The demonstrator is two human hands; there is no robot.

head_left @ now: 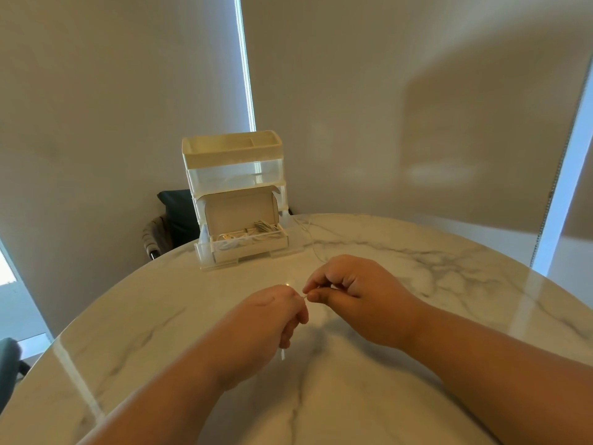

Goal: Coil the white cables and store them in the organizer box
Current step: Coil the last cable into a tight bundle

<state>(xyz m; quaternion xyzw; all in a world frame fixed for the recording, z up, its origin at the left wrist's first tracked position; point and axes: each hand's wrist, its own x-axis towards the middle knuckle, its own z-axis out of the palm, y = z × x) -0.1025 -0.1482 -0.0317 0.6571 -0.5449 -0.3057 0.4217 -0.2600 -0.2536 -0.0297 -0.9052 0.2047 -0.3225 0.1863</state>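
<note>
The fingers [316,280] of the right hand [349,293] are curled in, and the thumb and forefinger pinch a thin white cable [304,296] just above the table [433,284]. The left hand [272,319] sits close beside it, nearly touching. Its fingers are bent down and closed around the same cable, though the exact grip is hidden behind the back of the hand. A short plug end [283,354] of the cable hangs below the left hand's fingers, pointing down at the marble top. Beyond the right hand, the cable runs as a faint line across the marble toward the right side of the organizer box [232,155], where it is too thin to follow.

The organizer box stands at the far edge of the round table, well apart from both hands. It is cream, with 1 open tray on top and 1 clear drawer under it. At its base sits a small cardboard box [239,210], its lid tipped up and back. Inside lie other white cables [256,233], some of them bundled.

Behind the table stands a dark chair [179,213] with something grey draped at its side. Pale roller blinds [96,91] cover the windows, with bright strips of daylight at their edges.
</note>
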